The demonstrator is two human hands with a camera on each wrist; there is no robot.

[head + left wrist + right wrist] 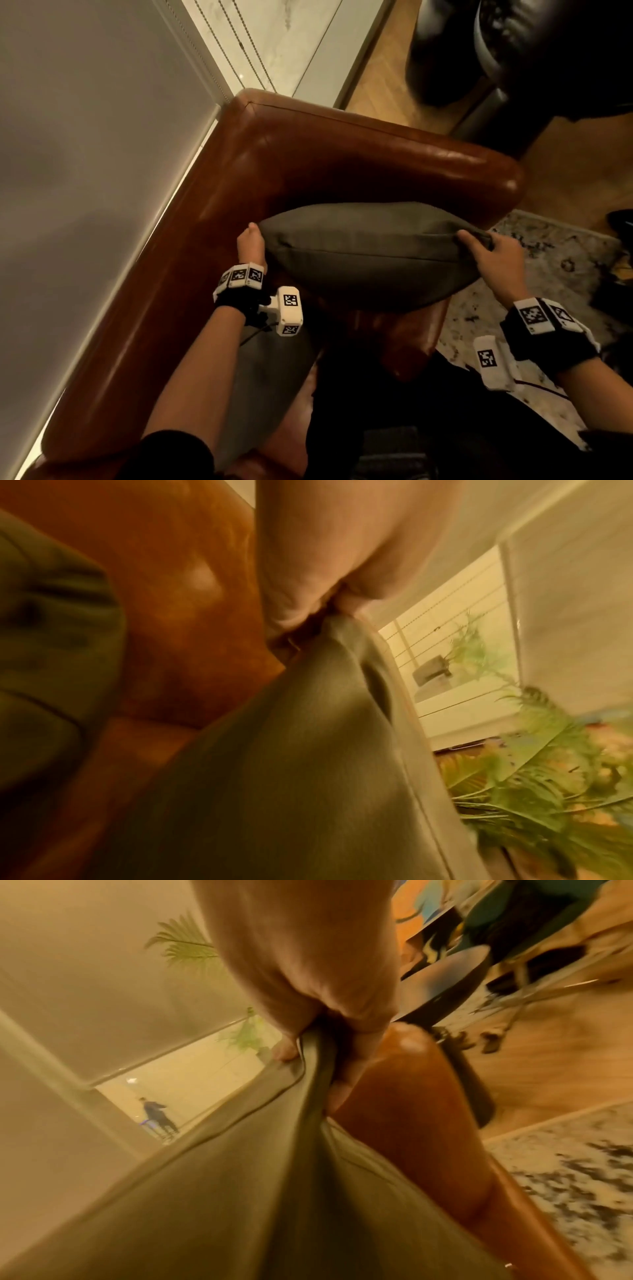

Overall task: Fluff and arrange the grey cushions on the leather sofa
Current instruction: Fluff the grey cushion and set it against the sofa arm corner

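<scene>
A grey cushion (370, 253) is held up edge-on above the corner seat of the brown leather sofa (308, 154). My left hand (251, 243) grips its left corner, and the left wrist view shows the fingers (298, 596) bunching the grey fabric (308, 750). My right hand (493, 253) pinches the cushion's right corner; in the right wrist view its fingers (349, 1053) curl round the cushion's seam (274, 1085). A second grey cushion (267, 383) lies on the seat beneath my left forearm and appears at the left edge (51, 642) of the left wrist view.
A pale wall (85, 171) runs along the sofa's back on the left. A dark leather chair (496, 51) stands on the wooden floor beyond the sofa arm. A patterned rug (565, 274) lies to the right. Green plants (531, 764) stand by the window.
</scene>
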